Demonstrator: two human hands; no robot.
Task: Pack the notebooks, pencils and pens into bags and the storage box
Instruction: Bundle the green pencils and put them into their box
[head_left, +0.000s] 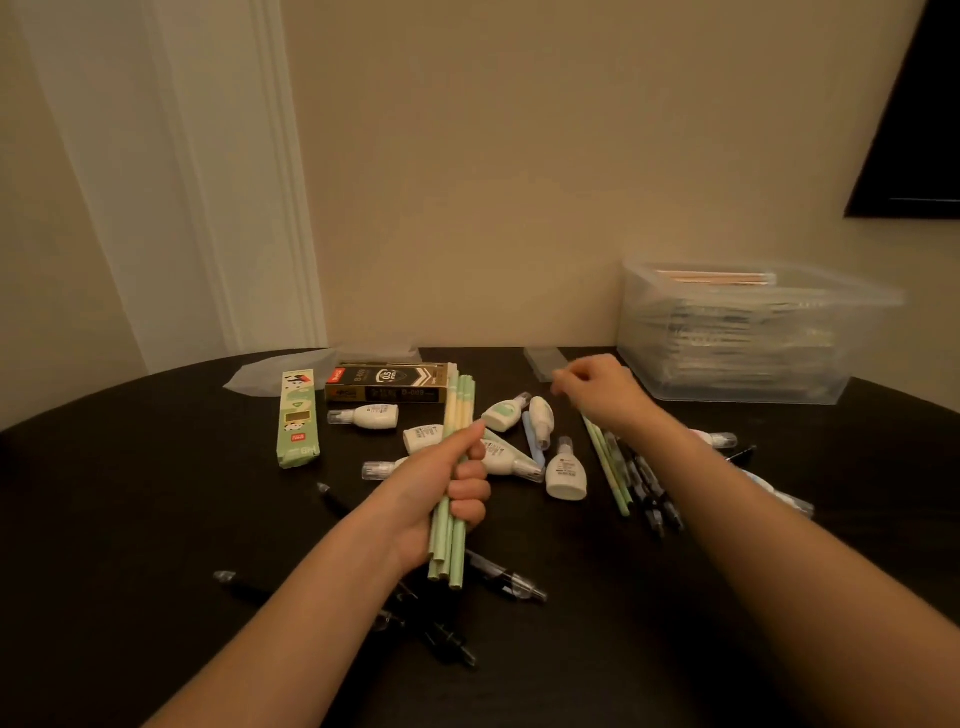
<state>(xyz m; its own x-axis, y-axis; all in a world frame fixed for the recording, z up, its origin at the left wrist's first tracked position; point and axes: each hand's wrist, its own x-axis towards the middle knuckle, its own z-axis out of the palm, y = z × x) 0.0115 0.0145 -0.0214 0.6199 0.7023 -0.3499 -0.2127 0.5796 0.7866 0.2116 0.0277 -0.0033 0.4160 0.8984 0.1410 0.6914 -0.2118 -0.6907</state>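
Packing partly done: left hand (451, 493) grips a pencil bundle (458, 402) at centre, right hand (597, 392), blurred, grasp unclear, near the part-filled storage box (737, 379) far right; pens (644, 483) still loose.

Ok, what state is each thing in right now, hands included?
Left hand: grips pencil bundle around its middle.
Right hand: fingers curled, blurred; grip unclear.
Storage box: no lid on, stacked items inside.
Green pencil carton: lying flat on table.
Loose pens: lying unpacked.
Correction bottles: lying on their sides.
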